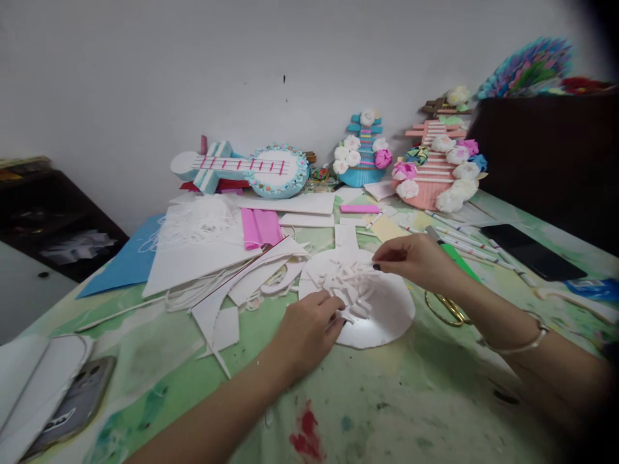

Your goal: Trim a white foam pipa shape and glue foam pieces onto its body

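A round white board (399, 316) with a short neck at its far side lies flat on the table in the middle of the head view. Heaped on its centre is a loose pile of short white strips (355, 290). My left hand (309, 325) rests at the pile's near left edge, thumb and fingers closed around a small white strip. Over the board's far right part, my right hand (409, 261) is pinched with its fingertips beside the pile; whatever is between them is too small to make out. Gold-handled scissors (447, 309) lie beneath my right forearm.
White cut-offs and cords (261, 270) cover the left side, near pink paper (261, 227). Decorated model instruments (278, 171) stand along the wall. Pens (464, 241) and a black phone (532, 250) lie right; another phone (80, 399) lies front left.
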Motion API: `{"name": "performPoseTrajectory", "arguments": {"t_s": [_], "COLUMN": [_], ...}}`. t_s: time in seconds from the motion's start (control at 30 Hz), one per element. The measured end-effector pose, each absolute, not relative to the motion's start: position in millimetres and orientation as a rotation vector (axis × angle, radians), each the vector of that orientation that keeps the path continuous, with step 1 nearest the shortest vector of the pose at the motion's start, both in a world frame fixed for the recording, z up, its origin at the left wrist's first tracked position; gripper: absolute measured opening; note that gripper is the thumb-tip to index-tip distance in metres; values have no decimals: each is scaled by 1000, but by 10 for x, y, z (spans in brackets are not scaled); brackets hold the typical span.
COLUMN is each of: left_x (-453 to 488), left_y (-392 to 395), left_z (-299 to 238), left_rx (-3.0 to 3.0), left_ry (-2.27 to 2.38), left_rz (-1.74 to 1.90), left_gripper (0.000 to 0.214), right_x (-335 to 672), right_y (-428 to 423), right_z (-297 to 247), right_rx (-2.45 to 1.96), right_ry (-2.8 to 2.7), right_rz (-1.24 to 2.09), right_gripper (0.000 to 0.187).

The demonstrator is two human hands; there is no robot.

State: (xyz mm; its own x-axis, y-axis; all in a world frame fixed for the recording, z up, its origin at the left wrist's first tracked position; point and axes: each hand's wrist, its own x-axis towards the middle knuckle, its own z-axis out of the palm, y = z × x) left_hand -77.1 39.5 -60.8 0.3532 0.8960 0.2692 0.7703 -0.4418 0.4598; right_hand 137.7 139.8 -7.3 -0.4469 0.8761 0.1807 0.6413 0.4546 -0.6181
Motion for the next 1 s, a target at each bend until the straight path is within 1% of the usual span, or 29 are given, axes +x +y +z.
{"name": "performPoseTrajectory", "arguments": {"t_s": [0.1,0.2,0.3,0.43,0.63,0.8,0.9,1.0], "left_x": [-760,-746,-742,-749,-759,-763,-764,-761], "left_y": [414,429,443,458,471,470,471,468], "left_z": [-620,-623,-625,-640,-665,-670,-673,-673], "left_rx": [2382,2366,2348,2285,2251,2257,2246,2225], "left_ry": [1451,1458,1483,1522,1506,1486,1486,1489], "left_rz": [724,749,785,803,839,865,860,870], "left_gripper": [14,12,9,4,3,4,3,5], "right_x": [1425,1358,1226,1083,976,929,913,909], "right_y": [1168,957,798,695,692,683,654,654], "right_z": [-95,-98,-73,-62,-209,-402,-448,-464], "right_rx": [-1221,-1251,-1356,-1434,-1397,-1254,-1223,-1284], "right_ry": [-2170,-2168,-2274,-2417,-2554,-2622,-2681,-2682], "right_rz": [835,851,712,544,336,-11,-184,-236], "right_gripper": [15,14,12,15,18,22,19,15]}}
